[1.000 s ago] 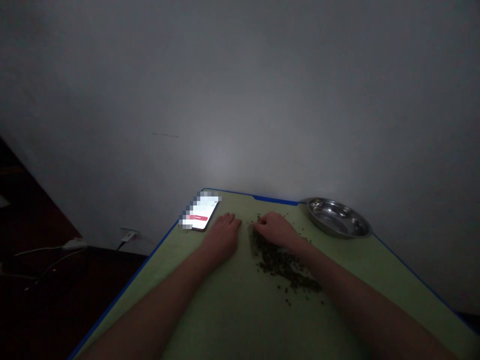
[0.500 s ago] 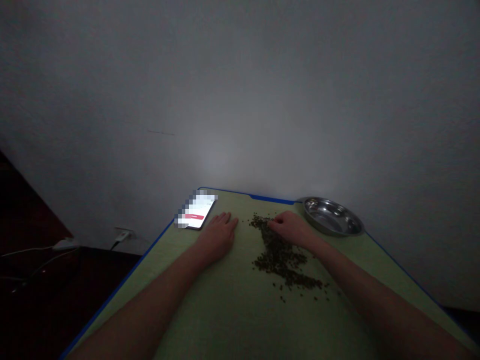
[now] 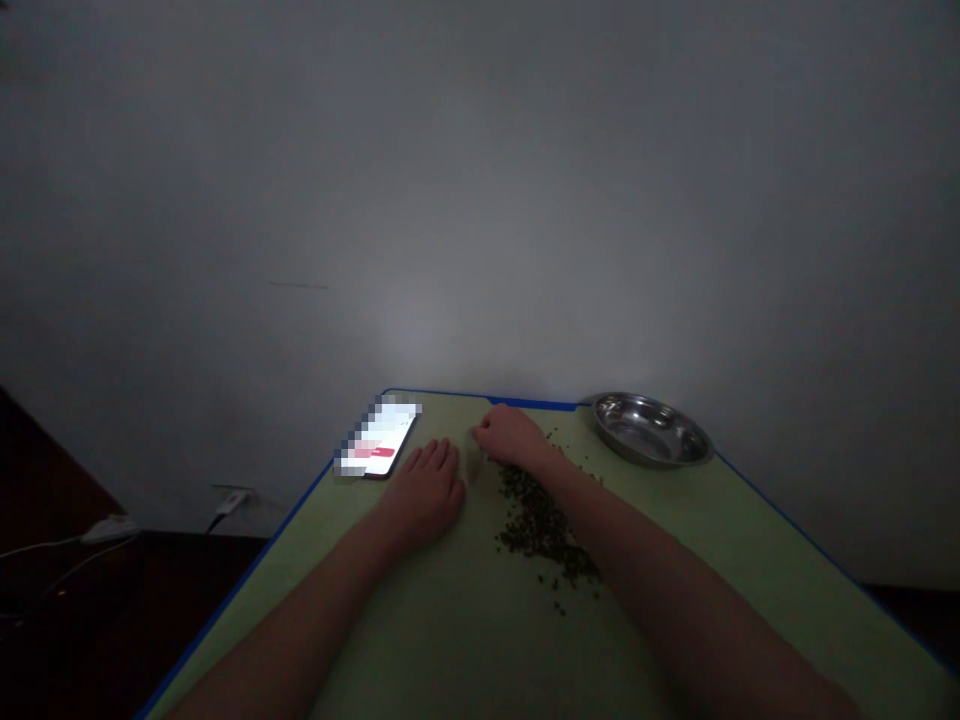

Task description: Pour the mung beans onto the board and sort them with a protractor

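Note:
My left hand (image 3: pixel 426 492) lies flat on the green tabletop, fingers stretched out, close to a lit phone (image 3: pixel 382 440). My right hand (image 3: pixel 511 436) is closed in a pinch near the far edge, just left of and beyond a pile of small dark bean-like pieces (image 3: pixel 536 515). Whatever its fingertips hold, if anything, is too small and dim to make out. Part of the pile is covered by my right forearm. A few loose pieces lie scattered around the pile.
A shallow steel bowl (image 3: pixel 651 430) stands at the table's far right edge. The blue-edged table (image 3: pixel 420 640) meets a grey wall (image 3: pixel 480 200). At the lower left, a plug (image 3: pixel 234 500) and a power strip with cables (image 3: pixel 111 528) sit near the floor.
My right hand has moved left, from the top of the pile to beyond its left side, still pinched. My left hand stays flat. The camera view has shifted slightly.

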Demonstrator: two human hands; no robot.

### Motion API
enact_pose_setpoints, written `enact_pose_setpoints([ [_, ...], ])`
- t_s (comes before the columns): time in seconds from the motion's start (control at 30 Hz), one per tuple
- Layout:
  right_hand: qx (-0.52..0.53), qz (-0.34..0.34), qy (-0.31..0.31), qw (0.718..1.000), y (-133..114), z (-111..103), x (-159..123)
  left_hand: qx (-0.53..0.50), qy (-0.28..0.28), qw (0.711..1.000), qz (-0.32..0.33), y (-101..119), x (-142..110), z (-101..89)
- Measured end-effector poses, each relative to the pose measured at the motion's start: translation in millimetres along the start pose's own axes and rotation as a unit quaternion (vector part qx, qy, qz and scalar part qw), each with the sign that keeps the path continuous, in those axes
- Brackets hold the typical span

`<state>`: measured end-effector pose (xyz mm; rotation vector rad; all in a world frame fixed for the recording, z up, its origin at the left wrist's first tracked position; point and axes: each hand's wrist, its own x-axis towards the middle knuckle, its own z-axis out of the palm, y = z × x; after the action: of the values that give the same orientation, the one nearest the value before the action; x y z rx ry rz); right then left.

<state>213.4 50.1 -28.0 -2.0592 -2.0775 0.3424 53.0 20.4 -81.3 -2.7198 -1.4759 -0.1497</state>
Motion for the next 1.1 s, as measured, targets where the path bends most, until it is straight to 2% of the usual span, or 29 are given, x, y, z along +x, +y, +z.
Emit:
enact_pose_setpoints([
  [0.1, -0.004, 0.031, 0.006, 1.000, 10.8, 1.1, 7.2, -0.001, -0.013, 1.000, -0.007, 2.1, -0.9, -1.7],
  [0.2, -0.008, 0.057, 0.001, 0.998, 31.4, -2.4, 8.4, -0.003, -0.010, 1.000, -0.004, 1.8, -1.2, -1.3],
  [0.4, -0.001, 0.068, -0.024, 0.997, 60.9, -13.9, -0.4, -0.005, 0.005, 1.000, 0.000, 0.3, -1.1, 2.1],
  [0.5, 0.009, 0.050, -0.033, 0.998, 60.0, -19.0, -11.8, -0.003, 0.012, 1.000, -0.005, 1.3, -1.4, 2.8],
  [0.6, 0.016, 0.020, -0.044, 0.999, 48.1, -19.6, -29.4, 0.010, 0.012, 1.000, -0.016, 2.6, -1.9, 3.3],
  [0.73, 0.017, -0.015, -0.056, 0.998, 24.7, -9.5, -53.0, 0.023, 0.021, 0.999, -0.025, 3.0, -2.1, 3.3],
  [0.83, 0.006, -0.020, -0.054, 0.998, 17.1, -1.2, -62.9, 0.022, 0.018, 0.999, -0.019, 3.0, -2.2, 1.3],
  [1.1, -0.008, -0.001, -0.031, 0.999, 50.7, -11.0, -69.0, 0.019, -0.006, 1.000, -0.019, 3.2, -2.4, -2.2],
])
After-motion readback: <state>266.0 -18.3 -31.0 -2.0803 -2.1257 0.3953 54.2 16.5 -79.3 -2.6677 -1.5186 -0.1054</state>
